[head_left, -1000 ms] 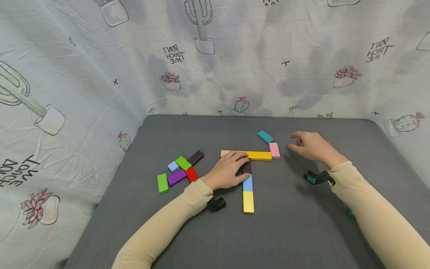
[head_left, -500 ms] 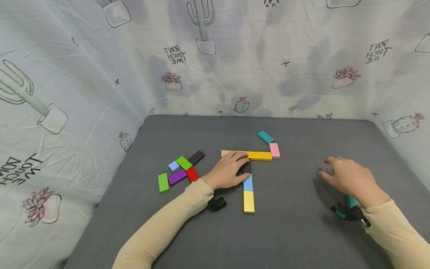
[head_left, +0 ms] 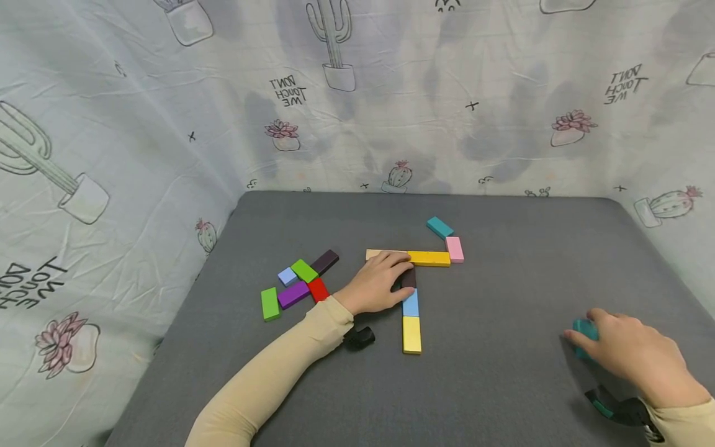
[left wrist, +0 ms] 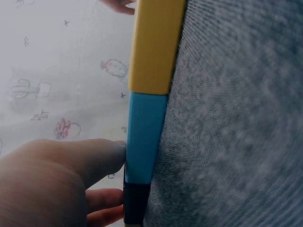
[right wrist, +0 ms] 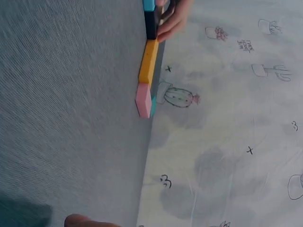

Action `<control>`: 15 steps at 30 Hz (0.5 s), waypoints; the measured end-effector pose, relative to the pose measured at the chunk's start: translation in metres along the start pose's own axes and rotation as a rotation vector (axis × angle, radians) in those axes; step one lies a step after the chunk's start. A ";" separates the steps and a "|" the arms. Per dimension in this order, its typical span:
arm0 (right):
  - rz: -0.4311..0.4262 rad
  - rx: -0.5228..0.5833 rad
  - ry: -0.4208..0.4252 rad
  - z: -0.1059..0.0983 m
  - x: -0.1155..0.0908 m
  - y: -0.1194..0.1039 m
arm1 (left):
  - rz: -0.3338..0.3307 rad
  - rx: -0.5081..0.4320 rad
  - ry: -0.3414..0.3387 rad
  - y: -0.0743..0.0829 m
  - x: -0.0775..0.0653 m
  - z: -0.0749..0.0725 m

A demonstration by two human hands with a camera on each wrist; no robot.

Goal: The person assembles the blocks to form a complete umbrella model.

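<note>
My left hand (head_left: pixel 377 285) rests on the row of blocks at the table's middle. Its thumb touches the light blue block (left wrist: pixel 144 137), and its fingers lie over the tan block (head_left: pixel 377 253) and dark brown block (head_left: pixel 409 277). A yellow block (head_left: pixel 411 335) continues the column toward me. An orange-yellow block (head_left: pixel 429 258) extends the top bar, with a pink block (head_left: pixel 455 249) against its end. Far right, my right hand (head_left: pixel 639 351) is over a teal block (head_left: pixel 586 329), thumb and fingers spread about it; the hand partly hides the block.
Another teal block (head_left: pixel 439 227) lies at an angle behind the pink one. On the left is a group of several blocks, including a purple block (head_left: pixel 293 295), a red block (head_left: pixel 318 289) and a green block (head_left: pixel 270 304). A printed curtain (head_left: pixel 503 93) stands behind the grey table (head_left: pixel 491 385).
My right hand has moved right and toward me, from beside the pink block to the teal block at the far right. The left hand and the block row have stayed still.
</note>
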State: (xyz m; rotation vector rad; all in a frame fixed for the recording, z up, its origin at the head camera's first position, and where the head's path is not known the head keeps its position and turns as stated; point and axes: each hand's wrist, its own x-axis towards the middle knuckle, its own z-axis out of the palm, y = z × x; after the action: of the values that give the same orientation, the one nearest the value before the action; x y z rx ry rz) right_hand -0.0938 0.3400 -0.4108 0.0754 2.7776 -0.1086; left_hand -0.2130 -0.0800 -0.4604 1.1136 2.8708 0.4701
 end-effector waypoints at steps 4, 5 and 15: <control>-0.003 0.016 -0.009 0.009 -0.003 -0.001 | 0.000 0.000 0.003 -0.001 -0.001 -0.001; -0.001 0.012 -0.022 0.010 -0.003 -0.002 | 0.000 0.001 0.002 -0.001 -0.001 -0.001; -0.098 0.028 0.076 0.015 0.001 -0.011 | 0.005 -0.001 0.006 0.000 -0.001 -0.002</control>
State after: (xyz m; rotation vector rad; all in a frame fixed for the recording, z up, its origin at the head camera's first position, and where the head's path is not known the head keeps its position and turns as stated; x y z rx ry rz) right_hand -0.0898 0.3283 -0.4246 -0.0509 2.8559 -0.1725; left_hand -0.2127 -0.0812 -0.4590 1.1215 2.8733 0.4752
